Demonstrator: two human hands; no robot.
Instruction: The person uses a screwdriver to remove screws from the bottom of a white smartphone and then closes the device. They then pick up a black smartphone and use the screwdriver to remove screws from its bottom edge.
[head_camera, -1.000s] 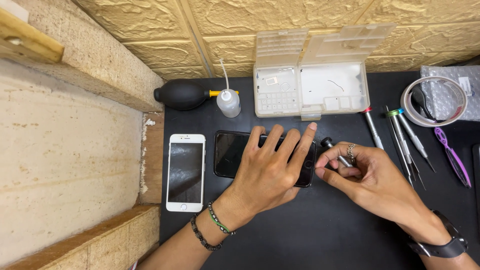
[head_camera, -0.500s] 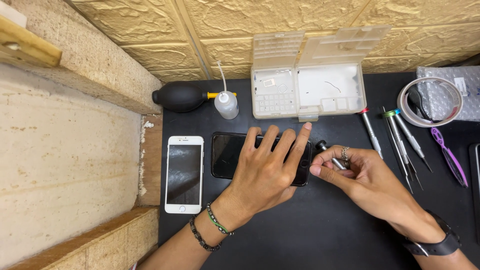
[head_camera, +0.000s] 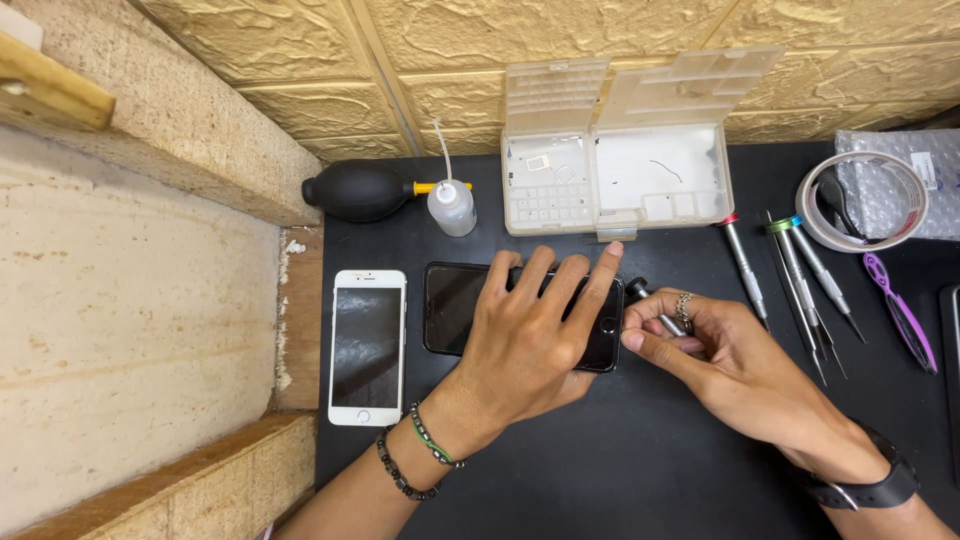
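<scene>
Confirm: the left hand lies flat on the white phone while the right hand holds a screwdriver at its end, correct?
Not quite. In the head view the left hand lies flat on the black phone; the white phone sits untouched beside it. The right hand does hold a screwdriver at the black phone's end.

right hand (head_camera: 725, 350) drawn closer to black phone's (head_camera: 455, 305) end, screwdriver (head_camera: 655, 308) tip now at its edge

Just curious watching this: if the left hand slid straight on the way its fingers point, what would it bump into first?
The left hand lies flat on the black phone, fingers pointing up and slightly right. Going on, it would probably first meet the open clear plastic parts box, whose front edge lies just beyond the fingertips.
</scene>
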